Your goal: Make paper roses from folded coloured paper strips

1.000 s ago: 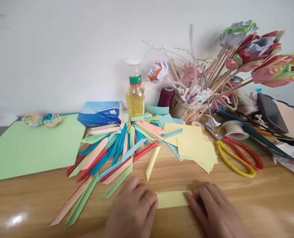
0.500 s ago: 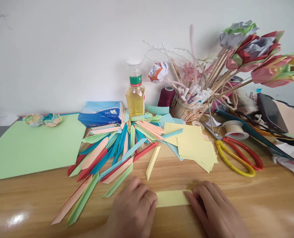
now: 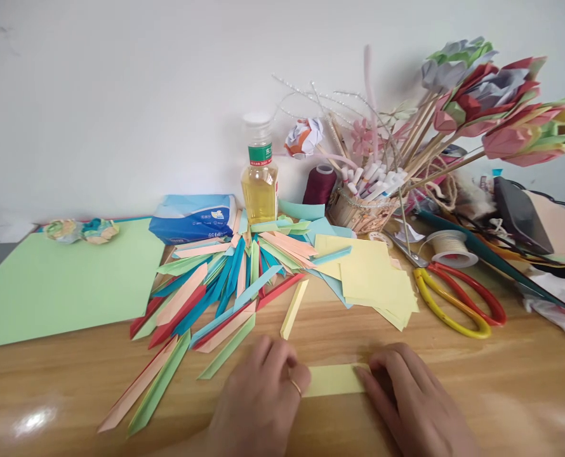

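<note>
A folded yellow paper strip (image 3: 337,380) lies flat on the wooden table between my hands. My left hand (image 3: 263,397), a ring on one finger, is closed with curled fingers over the strip's left end. At the right end, my right hand (image 3: 413,393) pinches the paper between thumb and bent fingers. Just beyond lies one narrow folded yellow piece (image 3: 294,310). Farther back, a stack of yellow paper sheets (image 3: 371,273) rests on the table. Many folded paper strips (image 3: 182,295) in red, blue, green and peach fan out to the left.
Scissors (image 3: 454,301) with yellow and red handles lie at the right, beside a thread spool (image 3: 451,247). Behind stand a bottle (image 3: 260,184), a blue tissue pack (image 3: 192,219) and a pen basket (image 3: 365,212) with paper flowers (image 3: 492,95). Green paper (image 3: 73,279) covers the left side.
My left hand has slid slightly right along the strip, its fingers covering more of the left end. My right hand stays almost still.
</note>
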